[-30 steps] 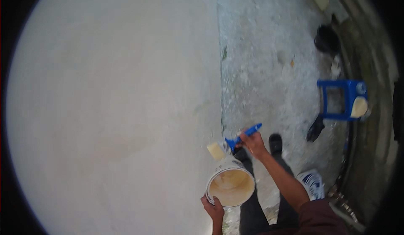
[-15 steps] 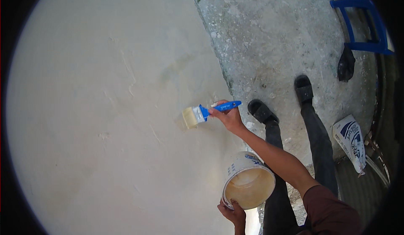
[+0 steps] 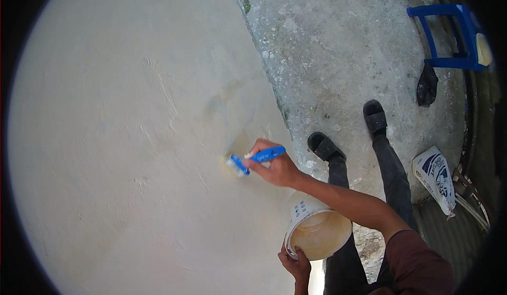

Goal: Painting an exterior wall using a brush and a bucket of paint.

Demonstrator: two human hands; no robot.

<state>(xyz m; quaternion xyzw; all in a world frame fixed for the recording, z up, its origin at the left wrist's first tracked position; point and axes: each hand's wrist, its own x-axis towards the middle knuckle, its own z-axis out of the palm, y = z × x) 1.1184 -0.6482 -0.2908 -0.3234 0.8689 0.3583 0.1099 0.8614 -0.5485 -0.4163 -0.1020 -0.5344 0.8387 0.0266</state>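
Note:
My right hand (image 3: 275, 169) is closed round the blue handle of a flat paintbrush (image 3: 267, 154). The brush's bristle end is against a pale, smooth wall (image 3: 132, 136), and the bristles are partly hidden from view. Below it, my left hand (image 3: 296, 266) grips the rim of a white plastic bucket (image 3: 308, 209), thumb over the edge. The bucket is tilted, its mouth turned toward me, and beige residue coats the inside. My right forearm passes above the bucket's upper side.
Rough grey concrete floor (image 3: 327, 57) meets the wall along a slanting edge. My feet, in black slippers (image 3: 326, 146), stand on it. On the right are a blue plastic stool (image 3: 453, 62), a black plastic bag (image 3: 426, 86), a white printed sack (image 3: 434, 178) and thin pipes (image 3: 471, 210).
The brush has turned and its bristles now press on the wall, slightly lower than before. My right hand moved left and down with it. The bucket shifted slightly right.

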